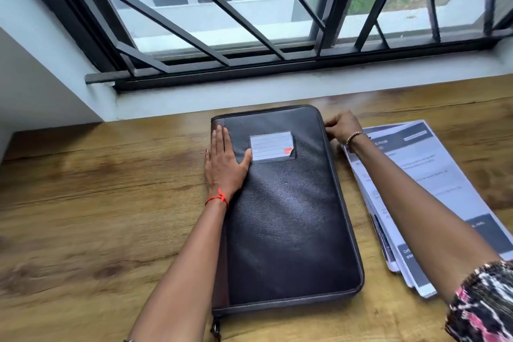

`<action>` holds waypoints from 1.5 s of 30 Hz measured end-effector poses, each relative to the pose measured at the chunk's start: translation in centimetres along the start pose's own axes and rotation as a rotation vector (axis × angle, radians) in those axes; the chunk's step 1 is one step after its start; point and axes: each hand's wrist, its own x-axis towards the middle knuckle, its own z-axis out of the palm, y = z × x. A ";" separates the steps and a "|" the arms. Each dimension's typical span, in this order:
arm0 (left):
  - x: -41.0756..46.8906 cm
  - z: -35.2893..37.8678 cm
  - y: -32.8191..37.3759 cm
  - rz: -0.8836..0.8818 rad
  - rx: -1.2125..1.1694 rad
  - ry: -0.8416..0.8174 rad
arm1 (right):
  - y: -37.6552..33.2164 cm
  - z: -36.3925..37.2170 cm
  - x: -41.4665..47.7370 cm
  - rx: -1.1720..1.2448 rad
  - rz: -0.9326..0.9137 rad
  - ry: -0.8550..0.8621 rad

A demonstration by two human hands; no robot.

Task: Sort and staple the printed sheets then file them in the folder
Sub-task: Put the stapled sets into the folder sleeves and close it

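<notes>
Left hand (pixel 223 161) lies flat, fingers straight, on the closed leather folder (pixel 288 216); right hand (pixel 340 126) pinches its far right edge.

A dark leather zip folder (pixel 288 211) lies closed in the middle of the frame on a wooden table (pixel 97 203), a lined label card (pixel 272 146) in its cover pocket. The left hand (pixel 224 161) rests flat on the cover, fingers straight, near the spine. The right hand (pixel 340 126) curls against the folder's upper right edge. At the right of the frame lies a fanned stack of printed sheets (pixel 433 175). A barred window (pixel 249 8) fills the top.
</notes>
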 end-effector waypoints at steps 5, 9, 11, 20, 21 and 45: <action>-0.3 -0.1 -0.5 -0.003 0.026 0.025 | 1.0 1.3 -0.5 0.012 0.017 0.035; -0.5 -0.2 -0.8 -0.030 0.023 0.016 | 0.7 1.8 -1.7 0.079 0.080 0.083; -0.6 -0.2 -0.8 -0.038 0.021 0.015 | 1.1 1.8 -2.8 0.093 0.137 0.062; -1.0 -0.5 -0.2 -0.045 0.041 0.000 | 5.1 1.0 -9.1 0.193 0.204 -0.036; -1.1 -0.7 -0.1 -0.045 0.050 -0.002 | 5.4 0.9 -9.6 0.199 0.210 -0.047; -14.8 -1.9 -3.9 0.204 -0.045 -0.075 | 8.2 0.0 -20.6 0.089 -0.012 -0.139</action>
